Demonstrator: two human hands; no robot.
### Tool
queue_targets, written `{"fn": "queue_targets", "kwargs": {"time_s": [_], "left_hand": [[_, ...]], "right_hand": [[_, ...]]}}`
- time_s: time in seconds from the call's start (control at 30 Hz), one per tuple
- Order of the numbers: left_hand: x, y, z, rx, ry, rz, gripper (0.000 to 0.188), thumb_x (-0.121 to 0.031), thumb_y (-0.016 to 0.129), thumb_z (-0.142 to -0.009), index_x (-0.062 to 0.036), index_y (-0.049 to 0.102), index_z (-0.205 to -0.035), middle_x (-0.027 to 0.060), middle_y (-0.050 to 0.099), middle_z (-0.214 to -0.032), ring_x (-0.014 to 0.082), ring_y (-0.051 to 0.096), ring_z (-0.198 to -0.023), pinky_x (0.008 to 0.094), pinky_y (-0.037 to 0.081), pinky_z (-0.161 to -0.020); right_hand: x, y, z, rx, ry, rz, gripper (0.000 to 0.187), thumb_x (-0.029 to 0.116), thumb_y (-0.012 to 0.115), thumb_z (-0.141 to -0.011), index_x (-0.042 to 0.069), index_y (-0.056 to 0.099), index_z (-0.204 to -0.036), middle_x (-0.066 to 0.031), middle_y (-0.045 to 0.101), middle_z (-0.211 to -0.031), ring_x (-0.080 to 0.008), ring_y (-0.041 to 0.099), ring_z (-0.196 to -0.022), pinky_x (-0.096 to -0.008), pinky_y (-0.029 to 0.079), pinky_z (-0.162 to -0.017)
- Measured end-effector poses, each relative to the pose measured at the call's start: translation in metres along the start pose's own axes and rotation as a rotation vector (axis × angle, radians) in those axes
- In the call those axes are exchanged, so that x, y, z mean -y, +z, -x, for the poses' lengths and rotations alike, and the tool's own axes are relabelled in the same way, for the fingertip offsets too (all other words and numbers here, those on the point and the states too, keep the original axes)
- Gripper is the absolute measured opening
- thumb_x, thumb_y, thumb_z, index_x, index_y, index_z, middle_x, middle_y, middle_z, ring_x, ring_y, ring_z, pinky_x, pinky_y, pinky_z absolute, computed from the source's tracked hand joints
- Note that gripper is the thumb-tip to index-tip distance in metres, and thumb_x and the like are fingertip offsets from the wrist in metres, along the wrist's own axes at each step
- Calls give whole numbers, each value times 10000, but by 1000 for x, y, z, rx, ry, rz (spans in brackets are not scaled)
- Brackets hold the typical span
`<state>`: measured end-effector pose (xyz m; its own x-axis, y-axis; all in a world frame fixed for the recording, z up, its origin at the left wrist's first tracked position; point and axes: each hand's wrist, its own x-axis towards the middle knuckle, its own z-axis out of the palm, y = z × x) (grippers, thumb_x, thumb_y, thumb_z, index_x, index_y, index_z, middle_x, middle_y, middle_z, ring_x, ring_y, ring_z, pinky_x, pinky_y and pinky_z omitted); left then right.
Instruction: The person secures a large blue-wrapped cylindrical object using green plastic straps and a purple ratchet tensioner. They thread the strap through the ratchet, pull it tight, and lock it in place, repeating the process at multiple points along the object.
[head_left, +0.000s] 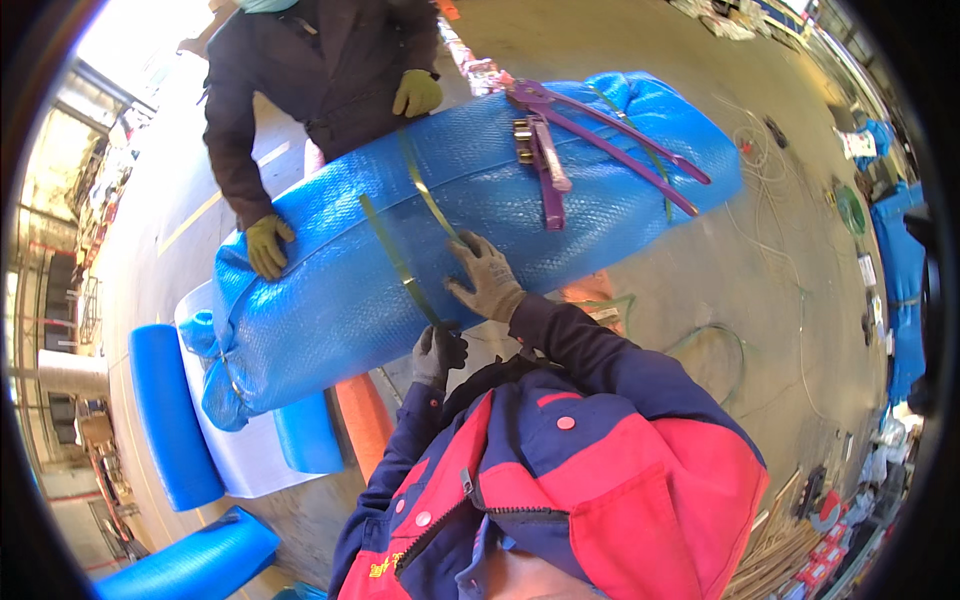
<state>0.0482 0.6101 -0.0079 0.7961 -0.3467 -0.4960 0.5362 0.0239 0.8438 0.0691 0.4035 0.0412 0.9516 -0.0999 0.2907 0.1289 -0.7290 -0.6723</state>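
Green strap [405, 265] runs diagonally across blue bubble-wrapped bundle [450, 220]. Right hand [487, 278] fingers spread flat beside strap's upper run; left hand [437, 352] nearer its lower end, fingers curled pinching it.

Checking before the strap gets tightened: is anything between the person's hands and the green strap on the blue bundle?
Nothing visible. The right hand rests on the blue bundle at the green strap; the left hand grips the strap's lower end. The purple tool lies farther along, apart.
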Motion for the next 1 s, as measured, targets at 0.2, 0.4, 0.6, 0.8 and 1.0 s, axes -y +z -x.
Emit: {"fn": "queue_targets", "kwargs": {"time_s": [0.2, 0.4, 0.6, 0.8, 1.0], "left_hand": [[2, 30, -19, 43, -1, -213, 333, -374, 520, -1031, -60, 633, -1019, 55, 640, -712, 152, 602, -561, 287, 458, -487], [-41, 32, -8, -119, 835, -896, 159, -151, 597, -960, -22, 687, -980, 72, 642, -782, 301, 584, -692, 395, 489, -696], [-80, 51, -23, -150, 559, -108, 275, -193, 533, -1035, 4, 575, -1222, 59, 646, -889, 137, 627, -702, 278, 521, -661], [-105, 40, -24, -83, 497, -39, 294, -116, 532, -1014, 1, 567, -1282, 36, 622, -874, 103, 609, -667, 260, 521, -606], [-81, 24, -46, -155, 390, -119, 290, -67, 528, -996, 8, 576, -1272, 52, 631, -879, 130, 637, -641, 283, 536, -573]], "right_hand": [[17, -13, -11, 98, 89, -769, 474, 171, 655, -906, 59, 512, -1344, -172, 656, -1099, -337, 649, -1027, -406, 508, -880], [36, -18, -47, 201, 130, -1166, 236, -47, 475, -961, 1, 586, -1164, -73, 630, -864, -134, 587, -771, -289, 514, -760], [58, -33, -103, 294, 64, -1142, 222, -46, 457, -976, -1, 622, -1117, -63, 638, -913, -137, 604, -828, -299, 522, -799], [54, -42, -134, 407, 156, -1148, 229, -26, 528, -956, 2, 633, -1157, -78, 672, -1019, -153, 652, -935, -308, 534, -895], [37, -60, -148, 299, -196, -387, 309, 203, 642, -943, -4, 652, -1171, -148, 696, -1077, -241, 664, -1057, -356, 520, -935]]}}
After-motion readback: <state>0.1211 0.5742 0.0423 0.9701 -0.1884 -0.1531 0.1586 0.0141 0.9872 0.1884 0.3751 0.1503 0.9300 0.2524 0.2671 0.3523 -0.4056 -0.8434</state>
